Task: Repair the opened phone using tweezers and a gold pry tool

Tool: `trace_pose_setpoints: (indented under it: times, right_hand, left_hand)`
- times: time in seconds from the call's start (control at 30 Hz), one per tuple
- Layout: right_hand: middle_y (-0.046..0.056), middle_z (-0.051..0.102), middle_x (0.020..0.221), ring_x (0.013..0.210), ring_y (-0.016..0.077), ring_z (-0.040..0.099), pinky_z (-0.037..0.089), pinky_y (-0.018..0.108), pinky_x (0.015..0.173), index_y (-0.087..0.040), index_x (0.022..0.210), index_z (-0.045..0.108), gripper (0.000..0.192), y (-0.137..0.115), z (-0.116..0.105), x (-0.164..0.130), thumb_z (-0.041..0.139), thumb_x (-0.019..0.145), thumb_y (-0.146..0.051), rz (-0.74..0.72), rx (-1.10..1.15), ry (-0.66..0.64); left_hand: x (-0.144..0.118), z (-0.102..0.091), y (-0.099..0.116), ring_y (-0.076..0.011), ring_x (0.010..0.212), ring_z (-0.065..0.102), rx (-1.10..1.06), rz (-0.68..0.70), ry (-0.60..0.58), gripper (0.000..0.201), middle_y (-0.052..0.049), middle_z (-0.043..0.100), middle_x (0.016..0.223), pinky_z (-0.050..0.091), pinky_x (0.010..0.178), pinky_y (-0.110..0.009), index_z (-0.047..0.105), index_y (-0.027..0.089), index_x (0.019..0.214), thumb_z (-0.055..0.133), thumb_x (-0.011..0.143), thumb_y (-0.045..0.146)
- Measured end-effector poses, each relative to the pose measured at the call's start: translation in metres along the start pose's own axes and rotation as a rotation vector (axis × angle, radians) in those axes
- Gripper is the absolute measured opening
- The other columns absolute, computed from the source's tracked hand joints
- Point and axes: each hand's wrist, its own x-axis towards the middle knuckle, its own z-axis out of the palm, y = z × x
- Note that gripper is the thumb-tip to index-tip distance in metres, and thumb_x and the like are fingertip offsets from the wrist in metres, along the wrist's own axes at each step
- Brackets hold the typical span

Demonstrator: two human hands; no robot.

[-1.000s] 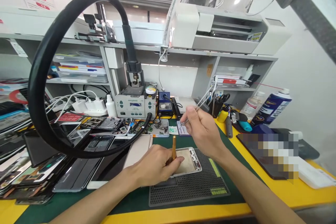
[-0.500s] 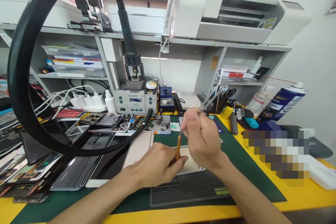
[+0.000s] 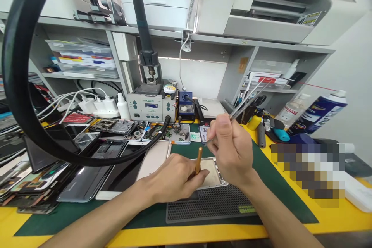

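Observation:
My left hand (image 3: 177, 176) is closed around a slim gold-coloured rod (image 3: 199, 157), whose upper end sticks up between thumb and fingers. The rod's lower end is hidden by the hand. My right hand (image 3: 232, 151) grips metal tweezers (image 3: 245, 102), their long arms slanting up to the right. A thin metal tip (image 3: 209, 140) pokes out below the right fist, just above and right of the rod, apart from it. Beneath both hands lies a white-edged device shell (image 3: 213, 176), partly covered by them. A black honeycomb-textured pad (image 3: 203, 209) is in front of it.
Phones and tablets (image 3: 90, 172) lie in piles at left. A tray of circuit boards (image 3: 188, 135) stands behind my hands, before the rework station (image 3: 148, 104). A thick black hose (image 3: 17, 66) loops across the left. A spray can (image 3: 319, 112) and bottles stand at right.
My right hand has moved slightly right with the tweezers, so the thin tip has come away from the rod's top. My left hand stays on the rod. The camera view has shifted slightly.

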Motion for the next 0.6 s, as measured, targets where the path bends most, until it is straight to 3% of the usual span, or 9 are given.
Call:
trace_pose_setpoints:
  times: [0.23,0.6]
  right_hand:
    - [-0.008,0.034,0.065,0.046,0.0057,0.029,0.029,0.023,0.042,-0.021,0.081,0.055,0.043,0.0026,0.0027,-0.0046,0.044,0.115,-0.046,0.021,0.041,-0.050]
    - [-0.005,0.045,0.071,0.049,0.0061,0.035,0.031,0.023,0.043,-0.022,0.081,0.054,0.043,0.0005,0.0022,-0.0083,0.044,0.115,-0.047,0.001,0.088,-0.004]
  left_hand:
    - [-0.0014,0.0004,-0.0041,-0.0088,0.049,0.039,-0.012,0.007,0.009,0.042,0.010,0.042,0.059,0.039,0.051,-0.022,0.048,0.019,0.066,0.064,0.105,0.022]
    - [-0.0005,-0.0004,-0.0019,-0.0087,0.048,0.034,-0.026,0.012,0.014,0.042,0.011,0.036,0.058,0.033,0.049,-0.022,0.046,0.019,0.066,0.062,0.104,0.020]
